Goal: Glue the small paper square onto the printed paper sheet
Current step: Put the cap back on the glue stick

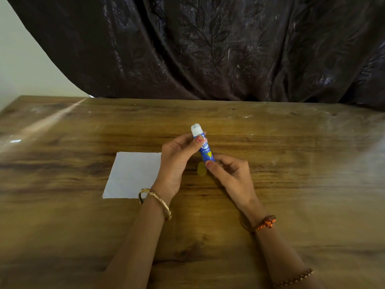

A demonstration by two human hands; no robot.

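A blue glue stick (205, 148) is held tilted above the table, its white uncapped tip pointing up and away. My left hand (177, 161) grips its upper part with thumb and fingers. My right hand (231, 174) pinches its lower end. A white paper sheet (132, 175) lies flat on the table to the left, partly under my left wrist; no print shows on it. A small yellow piece (201, 170), maybe the cap, lies on the table between my hands. I see no small paper square.
The wooden table (291, 184) stretches wide on both sides. A dark patterned curtain (208, 49) hangs behind its far edge. A pale wall (25, 65) shows at the left.
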